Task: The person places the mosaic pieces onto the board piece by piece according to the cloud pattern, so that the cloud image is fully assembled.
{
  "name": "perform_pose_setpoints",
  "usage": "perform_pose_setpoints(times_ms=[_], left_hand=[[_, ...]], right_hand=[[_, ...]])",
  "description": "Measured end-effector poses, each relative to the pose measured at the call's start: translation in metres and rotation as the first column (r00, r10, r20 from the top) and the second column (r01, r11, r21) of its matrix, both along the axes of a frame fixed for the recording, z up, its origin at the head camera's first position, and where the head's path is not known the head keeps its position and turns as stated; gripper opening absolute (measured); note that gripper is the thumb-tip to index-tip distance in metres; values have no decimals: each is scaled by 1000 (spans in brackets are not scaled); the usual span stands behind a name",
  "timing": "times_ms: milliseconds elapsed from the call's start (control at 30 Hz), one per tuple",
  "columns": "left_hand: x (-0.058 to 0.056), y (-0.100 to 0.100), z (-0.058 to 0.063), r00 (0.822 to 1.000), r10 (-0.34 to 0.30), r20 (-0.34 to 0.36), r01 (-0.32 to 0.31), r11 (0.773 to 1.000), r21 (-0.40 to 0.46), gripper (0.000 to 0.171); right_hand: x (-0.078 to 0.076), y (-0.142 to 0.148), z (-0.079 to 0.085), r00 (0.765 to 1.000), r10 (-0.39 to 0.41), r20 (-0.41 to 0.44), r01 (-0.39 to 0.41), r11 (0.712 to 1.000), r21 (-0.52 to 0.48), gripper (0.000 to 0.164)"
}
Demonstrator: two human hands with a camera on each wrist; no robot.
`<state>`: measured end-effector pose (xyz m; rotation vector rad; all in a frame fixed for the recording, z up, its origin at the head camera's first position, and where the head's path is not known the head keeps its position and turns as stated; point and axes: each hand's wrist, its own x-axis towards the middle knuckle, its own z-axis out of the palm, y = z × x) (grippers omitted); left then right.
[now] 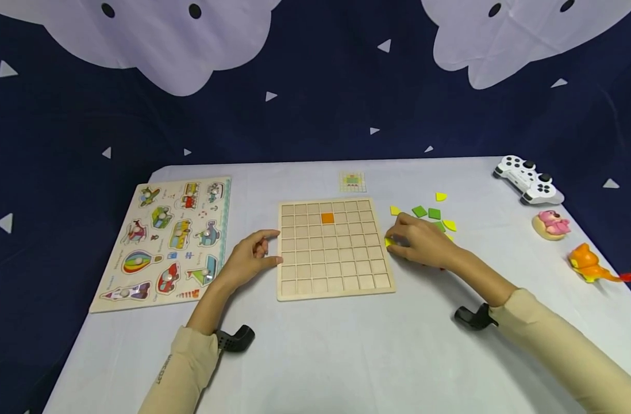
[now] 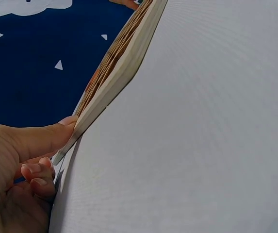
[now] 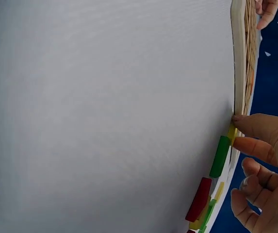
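Navy backdrop, white-covered table. Wooden grid board sat between the hands, near square, no clear long axis. Left hand touched its left edge, thumb and forefinger spread. Right hand, nearer, pinched a yellow piece just right of the board; fingers hid the piece's long axis and pointing, couldn't tell.

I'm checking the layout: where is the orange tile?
In the head view, the orange tile sits on the wooden board: middle column, second row from the far edge, left of the right hand.

Head camera faces forward and down; closer wrist views share the board.
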<state>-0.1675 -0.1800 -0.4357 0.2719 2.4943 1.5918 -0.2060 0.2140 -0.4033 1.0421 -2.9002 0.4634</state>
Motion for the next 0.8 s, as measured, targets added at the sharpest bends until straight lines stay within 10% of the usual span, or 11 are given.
perform_pose_setpoints(times_ms=[800], left_hand=[[0,0,-1,1000,3,-6,-3,1000,18,61]], right_hand=[[-4,3,-3,995,-39,-88,39,999,0,22]])
